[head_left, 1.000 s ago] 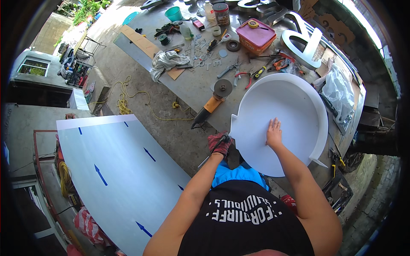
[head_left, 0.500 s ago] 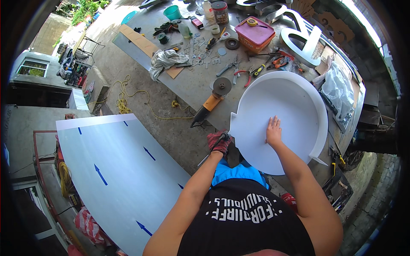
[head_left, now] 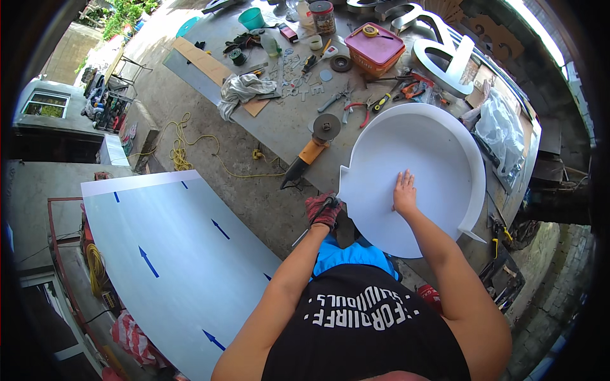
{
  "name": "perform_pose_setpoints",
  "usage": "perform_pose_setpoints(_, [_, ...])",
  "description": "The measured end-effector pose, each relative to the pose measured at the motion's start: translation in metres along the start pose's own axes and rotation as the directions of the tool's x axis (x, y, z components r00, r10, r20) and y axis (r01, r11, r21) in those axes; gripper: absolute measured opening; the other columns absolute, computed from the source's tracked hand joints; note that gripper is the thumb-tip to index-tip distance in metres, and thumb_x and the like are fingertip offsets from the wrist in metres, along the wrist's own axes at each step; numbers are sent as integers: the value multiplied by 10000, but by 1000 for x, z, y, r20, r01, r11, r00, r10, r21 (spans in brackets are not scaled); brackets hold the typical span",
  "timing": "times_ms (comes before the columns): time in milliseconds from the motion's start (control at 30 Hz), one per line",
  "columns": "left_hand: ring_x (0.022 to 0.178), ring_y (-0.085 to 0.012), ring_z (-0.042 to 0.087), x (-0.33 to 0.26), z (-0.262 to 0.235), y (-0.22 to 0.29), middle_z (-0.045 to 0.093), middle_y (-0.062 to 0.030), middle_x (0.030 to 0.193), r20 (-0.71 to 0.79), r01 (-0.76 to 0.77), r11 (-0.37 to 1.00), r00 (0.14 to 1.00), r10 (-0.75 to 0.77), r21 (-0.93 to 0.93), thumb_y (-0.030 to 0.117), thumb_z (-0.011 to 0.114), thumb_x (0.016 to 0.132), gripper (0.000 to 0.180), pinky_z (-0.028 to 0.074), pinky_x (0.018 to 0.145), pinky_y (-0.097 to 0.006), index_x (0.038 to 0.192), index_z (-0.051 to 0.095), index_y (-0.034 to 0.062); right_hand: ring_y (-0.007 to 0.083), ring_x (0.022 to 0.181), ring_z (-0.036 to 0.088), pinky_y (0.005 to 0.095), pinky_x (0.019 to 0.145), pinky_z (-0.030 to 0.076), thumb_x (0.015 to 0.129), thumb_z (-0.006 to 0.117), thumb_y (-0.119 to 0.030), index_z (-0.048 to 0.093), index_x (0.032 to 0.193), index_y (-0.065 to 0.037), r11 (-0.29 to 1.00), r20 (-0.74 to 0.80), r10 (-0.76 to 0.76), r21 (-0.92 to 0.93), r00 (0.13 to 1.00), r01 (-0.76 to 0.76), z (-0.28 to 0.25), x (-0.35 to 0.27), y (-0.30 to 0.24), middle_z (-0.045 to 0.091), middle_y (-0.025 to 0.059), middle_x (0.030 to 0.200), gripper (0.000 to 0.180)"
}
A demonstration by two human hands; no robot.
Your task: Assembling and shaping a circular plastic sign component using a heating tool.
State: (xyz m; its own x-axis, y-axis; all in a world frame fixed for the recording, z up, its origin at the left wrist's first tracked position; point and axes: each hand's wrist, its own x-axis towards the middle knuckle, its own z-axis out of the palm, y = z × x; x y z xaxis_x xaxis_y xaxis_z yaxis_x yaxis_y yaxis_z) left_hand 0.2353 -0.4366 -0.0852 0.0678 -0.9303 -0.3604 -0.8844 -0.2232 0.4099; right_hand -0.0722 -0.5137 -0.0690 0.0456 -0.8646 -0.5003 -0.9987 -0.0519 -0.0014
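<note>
A round white sheet piece [head_left: 394, 143] lies at the near edge of the workbench, with a raised white rim strip [head_left: 478, 184] round its far and right sides. My bare right hand [head_left: 405, 192] rests on its flat face near the middle, fingers stretched out. At its left edge, where the rim ends in a small bent corner, my left hand [head_left: 323, 211] in a red glove is closed round a dark-handled tool [head_left: 330, 202]. A thin rod runs from that hand down to the left; the tool's kind is unclear.
An angle grinder [head_left: 312, 147] lies on the bench [head_left: 279, 133] left of the round piece. Pliers [head_left: 365, 111], cutters, a pink-lidded tub [head_left: 376, 47] and metal letters stand farther back. A large arrow-marked sheet [head_left: 178, 254] lies at left; a yellow cord [head_left: 181, 152] crosses the floor.
The whole view has shifted slightly. Both hands keep their places on the round white piece and the tool.
</note>
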Motion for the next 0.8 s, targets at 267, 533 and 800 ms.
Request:
perform_pose_setpoints(267, [1316, -462, 505, 20, 64, -49, 511, -184, 1489, -9, -12, 804, 1000, 8, -595, 525, 368, 990, 604, 401, 1058, -696, 1350, 584, 91, 473, 1519, 251, 525, 1051, 476, 602, 949, -131, 174, 1611, 19, 1000, 6, -10, 8, 1000, 10, -9, -2, -2, 106, 285, 1679, 1281])
perform_pose_setpoints(533, [1234, -448, 573, -5, -41, 26, 579, -183, 1410, 130, 2, 1000, 992, -3, 14, 447, 465, 984, 506, 444, 1007, -706, 1327, 598, 99, 475, 1519, 252, 519, 1032, 484, 607, 939, -110, 174, 1609, 20, 1000, -10, -1, 3, 1000, 1, -1, 1, 0, 111, 287, 1678, 1267])
perform_pose_setpoints(800, [990, -314, 720, 22, 69, -37, 769, -76, 1076, -368, -104, 884, 926, -81, -456, 459, 814, 745, 484, 493, 917, -433, 1118, 748, 159, 471, 1521, 254, 514, 1023, 487, 591, 955, -154, 193, 1607, 20, 1000, -11, -4, -19, 1000, 4, -4, 1, -1, 109, 291, 1679, 1281])
